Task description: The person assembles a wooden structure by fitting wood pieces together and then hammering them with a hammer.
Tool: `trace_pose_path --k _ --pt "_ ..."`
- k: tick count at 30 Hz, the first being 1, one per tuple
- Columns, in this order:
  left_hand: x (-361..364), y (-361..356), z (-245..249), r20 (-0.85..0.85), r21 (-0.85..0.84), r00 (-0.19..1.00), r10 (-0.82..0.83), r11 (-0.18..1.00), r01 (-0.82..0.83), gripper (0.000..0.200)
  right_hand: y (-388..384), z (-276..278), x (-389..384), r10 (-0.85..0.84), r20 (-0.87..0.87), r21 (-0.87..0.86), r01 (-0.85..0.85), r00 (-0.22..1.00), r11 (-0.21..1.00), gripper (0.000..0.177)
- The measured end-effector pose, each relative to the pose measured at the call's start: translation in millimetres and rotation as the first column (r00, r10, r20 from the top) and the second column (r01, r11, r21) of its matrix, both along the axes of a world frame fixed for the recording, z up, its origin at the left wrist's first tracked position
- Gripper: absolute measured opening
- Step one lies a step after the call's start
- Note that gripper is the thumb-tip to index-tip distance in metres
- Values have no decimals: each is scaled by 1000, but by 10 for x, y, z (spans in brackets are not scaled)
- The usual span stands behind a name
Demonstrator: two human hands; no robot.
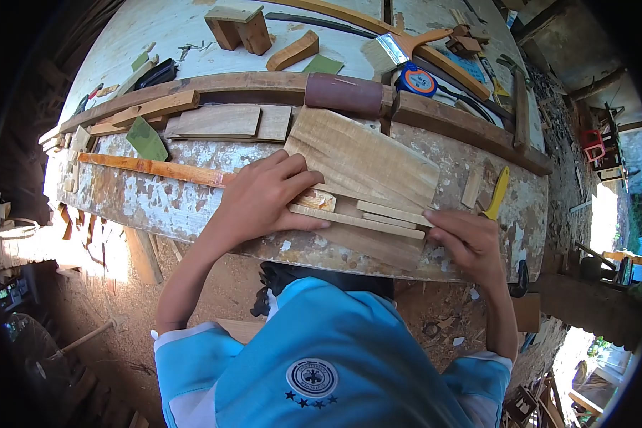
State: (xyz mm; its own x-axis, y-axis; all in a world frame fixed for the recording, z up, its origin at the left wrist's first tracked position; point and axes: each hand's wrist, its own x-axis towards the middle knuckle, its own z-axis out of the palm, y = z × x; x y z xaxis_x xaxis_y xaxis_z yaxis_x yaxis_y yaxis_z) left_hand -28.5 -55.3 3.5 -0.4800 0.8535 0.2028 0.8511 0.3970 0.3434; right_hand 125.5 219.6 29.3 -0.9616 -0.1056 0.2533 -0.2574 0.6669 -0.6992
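My left hand [267, 196] is closed over a long orange-brown wooden stick [157, 168] and the left end of a pale wooden strip [357, 220], its thumb lying along the strip. The stick's chipped end shows past my fingers. My right hand [469, 241] pinches the right end of a short thin strip [392, 211], which lies along the longer one with a narrow gap between them. Beneath the strips is a flat brown board [381, 246]. Just beyond stands a wider wooden board [364, 153], leaning on the bench.
A long wooden beam [250, 82] crosses the worn bench [185, 207], with a sandpaper roll [344, 94] on it. Behind it lie a paintbrush [392, 51] and a blue tape measure [416, 80]. A yellow-handled tool [498, 192] lies at the right.
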Motion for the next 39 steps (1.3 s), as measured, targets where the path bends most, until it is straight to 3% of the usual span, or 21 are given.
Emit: trace_pose_path --k 8,11,14,17,20,23,26,35,39 --pt "12 14 17 -18 50 1000 13 999 -12 51 -54 -85 -110 65 94 -158 -50 993 986 21" --pt "2 5 15 -1 27 1000 -6 1000 6 54 -5 -26 -109 110 202 -162 -77 973 984 31" --pt "4 3 74 -10 -62 999 -50 997 49 57 -30 -133 -40 59 292 -559 120 955 820 42" --pt "2 12 54 -48 -38 988 -147 989 145 61 64 -117 30 131 421 -635 188 898 749 46" --pt "83 164 163 27 15 978 -208 978 208 64 14 -121 39 40 387 -519 181 921 836 38" --pt "207 388 153 -2 -3 969 -248 969 248 66 -22 -127 49 28 355 -516 171 935 839 32" --pt "246 473 123 -45 -81 960 -276 959 271 65 -33 -128 40 -22 257 -359 117 966 926 26" --pt "269 474 105 -120 -101 950 -290 955 278 68 -50 -150 -65 42 220 -328 33 974 944 24" --pt "257 491 115 -92 -120 951 -294 952 282 69 -94 -190 -44 -5 159 -337 58 987 940 23"
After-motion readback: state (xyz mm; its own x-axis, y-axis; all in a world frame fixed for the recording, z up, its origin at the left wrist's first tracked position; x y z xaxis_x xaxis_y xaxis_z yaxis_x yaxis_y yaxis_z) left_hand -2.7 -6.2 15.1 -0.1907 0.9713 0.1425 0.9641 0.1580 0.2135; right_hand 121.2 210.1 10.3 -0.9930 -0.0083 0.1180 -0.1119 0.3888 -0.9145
